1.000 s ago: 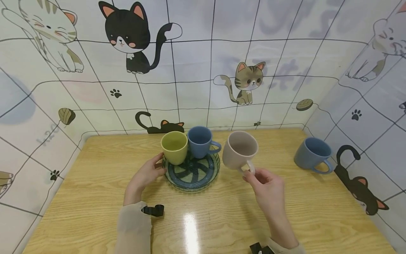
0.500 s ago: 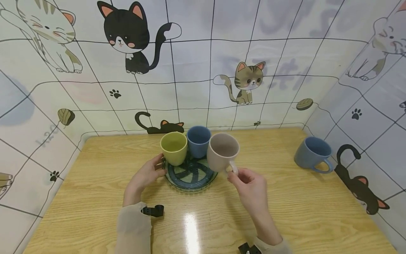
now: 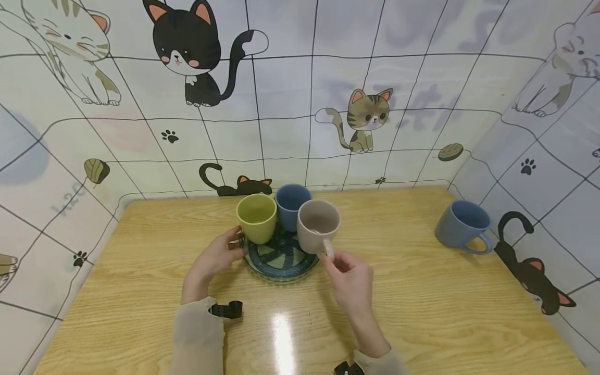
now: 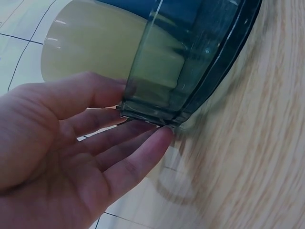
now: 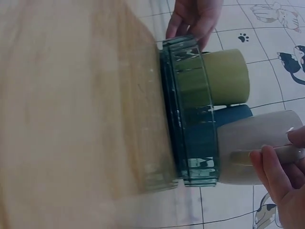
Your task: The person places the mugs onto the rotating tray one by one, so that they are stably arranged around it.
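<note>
A round green-tinted glass tray [image 3: 282, 276] with a dark blue pattern stands on the table. In it, at the back, are a yellow-green mug [image 3: 257, 221] and a blue mug [image 3: 289, 205]. My right hand [image 3: 351, 281] pinches the handle of a pale pinkish-grey mug [image 3: 317, 225]. That mug is over the tray's right side, and in the right wrist view its base [image 5: 221, 157] is about level with the glass rim. My left hand [image 3: 213, 263] touches the tray's left wall with its fingers; in the left wrist view the fingertips [image 4: 164, 136] lie against the glass wall [image 4: 157, 90].
Another blue mug [image 3: 461, 226] stands at the table's right side, its handle turned to the right. A cloth backdrop [image 3: 286, 140] with printed cats rises behind and beside the wooden table [image 3: 422, 302].
My right hand has moved left with the pale mug, from beside the tray to over its right side, in front of the blue mug. The left hand stays at the tray.
</note>
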`<control>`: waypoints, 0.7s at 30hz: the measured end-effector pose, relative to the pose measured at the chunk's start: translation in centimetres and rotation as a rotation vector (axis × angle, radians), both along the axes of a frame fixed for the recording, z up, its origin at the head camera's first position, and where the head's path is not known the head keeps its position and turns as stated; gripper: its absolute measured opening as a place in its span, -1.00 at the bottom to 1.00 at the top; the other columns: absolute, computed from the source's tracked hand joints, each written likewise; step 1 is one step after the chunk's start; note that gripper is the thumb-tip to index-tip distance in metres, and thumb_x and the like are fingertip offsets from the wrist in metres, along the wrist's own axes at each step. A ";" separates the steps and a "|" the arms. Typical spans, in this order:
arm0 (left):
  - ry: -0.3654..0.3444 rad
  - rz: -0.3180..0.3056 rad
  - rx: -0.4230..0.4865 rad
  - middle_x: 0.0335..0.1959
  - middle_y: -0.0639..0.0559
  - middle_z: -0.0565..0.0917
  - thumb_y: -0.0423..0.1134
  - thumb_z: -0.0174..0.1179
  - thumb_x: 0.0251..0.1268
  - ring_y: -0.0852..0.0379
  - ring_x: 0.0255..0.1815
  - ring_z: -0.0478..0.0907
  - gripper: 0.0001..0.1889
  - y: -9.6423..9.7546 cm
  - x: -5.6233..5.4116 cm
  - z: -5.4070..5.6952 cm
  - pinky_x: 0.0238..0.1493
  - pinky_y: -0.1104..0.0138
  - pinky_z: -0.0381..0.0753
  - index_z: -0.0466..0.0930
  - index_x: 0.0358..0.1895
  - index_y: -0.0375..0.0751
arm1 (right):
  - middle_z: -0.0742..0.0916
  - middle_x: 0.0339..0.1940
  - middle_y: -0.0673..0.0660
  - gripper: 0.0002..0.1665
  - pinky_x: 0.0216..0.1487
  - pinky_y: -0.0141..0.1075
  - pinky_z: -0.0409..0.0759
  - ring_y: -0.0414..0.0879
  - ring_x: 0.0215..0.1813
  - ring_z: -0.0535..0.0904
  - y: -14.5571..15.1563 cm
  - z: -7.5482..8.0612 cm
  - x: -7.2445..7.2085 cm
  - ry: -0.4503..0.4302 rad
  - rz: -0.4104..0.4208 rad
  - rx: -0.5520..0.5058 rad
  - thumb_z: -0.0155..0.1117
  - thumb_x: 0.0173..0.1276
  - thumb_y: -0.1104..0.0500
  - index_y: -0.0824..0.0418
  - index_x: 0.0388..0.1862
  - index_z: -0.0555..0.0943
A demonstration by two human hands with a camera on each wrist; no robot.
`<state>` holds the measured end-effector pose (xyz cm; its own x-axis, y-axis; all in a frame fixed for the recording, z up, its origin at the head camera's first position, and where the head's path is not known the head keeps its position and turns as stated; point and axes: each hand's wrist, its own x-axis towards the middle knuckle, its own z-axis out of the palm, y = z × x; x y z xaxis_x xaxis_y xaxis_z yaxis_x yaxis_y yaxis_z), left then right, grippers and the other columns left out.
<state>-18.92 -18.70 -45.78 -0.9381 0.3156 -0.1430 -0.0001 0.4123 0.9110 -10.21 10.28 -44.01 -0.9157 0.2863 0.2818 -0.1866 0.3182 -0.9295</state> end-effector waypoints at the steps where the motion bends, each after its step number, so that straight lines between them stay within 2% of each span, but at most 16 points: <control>1: 0.001 0.004 -0.001 0.42 -0.44 0.20 -0.42 0.10 0.38 -0.37 0.37 0.26 -0.25 0.0 0.0 0.0 0.26 -0.08 0.39 -0.09 0.53 -0.43 | 0.75 -0.50 0.05 -0.91 -0.50 -0.41 0.56 -0.13 -0.47 0.64 -0.1 -0.1 0.0 0.002 -0.002 0.002 0.49 0.19 0.23 0.22 -0.47 0.75; 11: -0.007 0.013 -0.010 0.36 -0.44 0.30 -0.39 0.13 0.38 -0.35 0.32 0.34 -0.27 -0.1 0.1 0.1 0.21 -0.04 0.46 -0.03 0.52 -0.42 | 0.76 -0.48 0.04 -0.93 -0.47 -0.41 0.59 -0.13 -0.43 0.67 -1.1 -0.9 -0.4 -0.020 -0.014 -0.018 0.50 0.18 0.25 0.21 -0.45 0.76; 21: -0.001 0.032 -0.086 0.20 -0.38 0.44 -0.36 0.15 0.37 -0.26 0.20 0.44 -0.30 -0.2 0.1 0.3 0.08 0.03 0.55 0.08 0.50 -0.39 | 0.74 -0.51 0.00 -0.92 -0.47 -0.40 0.55 -0.16 -0.43 0.62 -1.7 -1.4 -0.5 -0.092 -0.003 0.010 0.51 0.17 0.20 0.16 -0.46 0.76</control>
